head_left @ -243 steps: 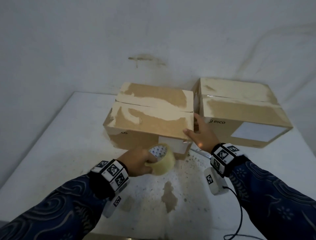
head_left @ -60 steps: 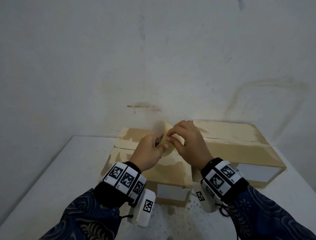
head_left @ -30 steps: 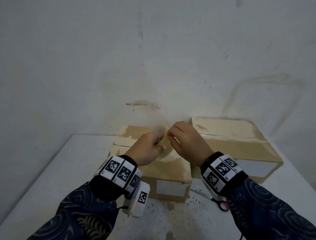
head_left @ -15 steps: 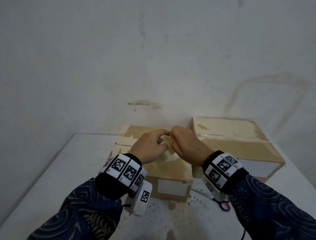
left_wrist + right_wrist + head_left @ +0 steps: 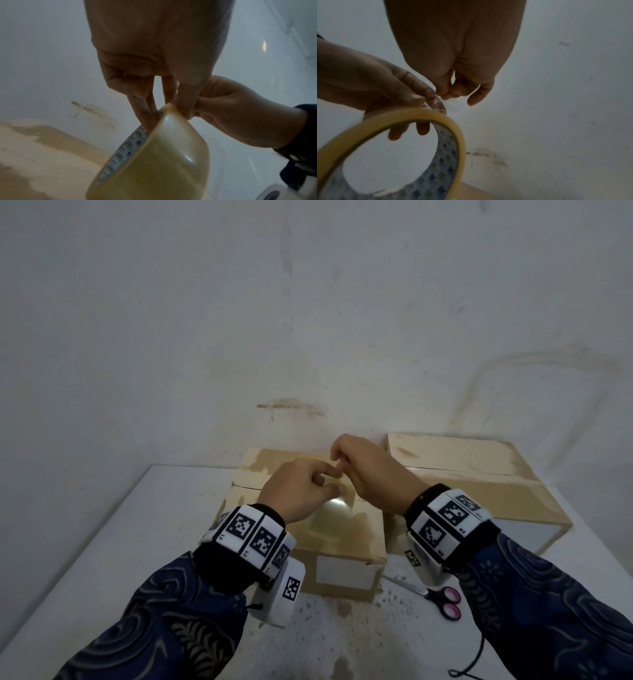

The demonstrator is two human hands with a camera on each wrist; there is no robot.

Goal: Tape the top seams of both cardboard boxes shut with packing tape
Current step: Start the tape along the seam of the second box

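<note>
The right hand [image 5: 371, 474] pinched the loose end of the tape between thumb and forefinger, right at the top of the roll of packing tape [image 5: 154, 155]; the right wrist view showed a small clear tab of film [image 5: 436, 103] lifted off the rim there. The left hand [image 5: 298, 491] gripped the roll itself, fingers hooked through the core and thumb on the outer face, so the roll hung below both hands with its axis roughly level.

Both hands hovered above the left cardboard box [image 5: 342, 529], close over its top seam [image 5: 245, 486], which ran left to right across the lid. The right cardboard box [image 5: 479, 484] stood just beside it, its own seam running the same way. Neither of the 2 seams showed fresh tape that I could make out.

The roll sat nearer the right end of the left box's seam, so drawing the strip out looked likely to run along that long axis. Scissors [image 5: 442, 599] lay on the white table [image 5: 102, 542] in front of the boxes, nearer the right hand.
</note>
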